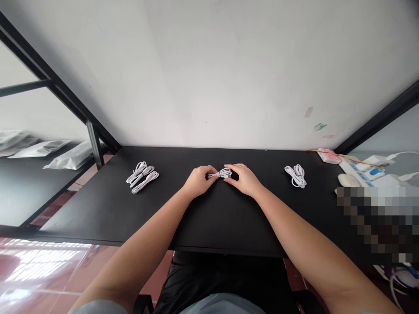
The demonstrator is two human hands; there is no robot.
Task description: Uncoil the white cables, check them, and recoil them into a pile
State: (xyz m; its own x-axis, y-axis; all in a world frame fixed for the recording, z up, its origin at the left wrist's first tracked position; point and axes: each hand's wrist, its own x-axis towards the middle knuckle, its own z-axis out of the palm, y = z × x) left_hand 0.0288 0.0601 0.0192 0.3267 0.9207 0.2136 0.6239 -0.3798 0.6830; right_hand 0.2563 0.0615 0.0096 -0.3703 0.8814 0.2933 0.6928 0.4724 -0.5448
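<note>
Between my two hands, at the middle of the black table, is a white cable (pixel 224 172) coiled into a bundle with a dark tie round its waist. My left hand (pixel 200 179) pinches the bundle's left end between thumb and fingers. On the right end, the thumb and fingers of my right hand (pixel 244 178) close round the loops and what looks like a plug. To the left lie coiled white cables (pixel 140 175), side by side. Another tied white cable (pixel 296 175) rests on the table to the right.
The black table (pixel 225 222) meets a pale wall at the back. At the right edge are a power strip (pixel 355 171) with plugs, a white mouse (pixel 348 180) and a pink-and-white box (pixel 328 155). Plastic-wrapped packages (pixel 73 156) lie on a second table at the left.
</note>
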